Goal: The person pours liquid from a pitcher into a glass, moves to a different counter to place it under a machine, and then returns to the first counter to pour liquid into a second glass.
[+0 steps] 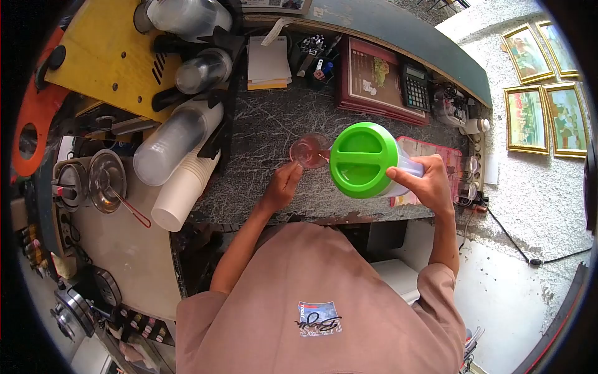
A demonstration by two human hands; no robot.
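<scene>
A clear cup [309,151] stands on the dark marbled counter [261,131], and a thin reddish stream is poured into it from a jug with a green lid [363,160], tilted just beside it. The jug is gripped by the right hand [425,182], fingers closed around its body, while the cup's near side is touched by the left hand [283,185], fingers curled. Stacks of cups [177,163] lie to the left, and a calculator [415,86] is seen behind.

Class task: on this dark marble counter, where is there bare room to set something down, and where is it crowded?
Bare marble counter lies between the stacked cups and the clear cup steadied by the left hand, and along the near edge below that hand. The back edge is crowded: notepad, menu board, calculator. The right hand tilts the green-lidded jug over the cup.
</scene>
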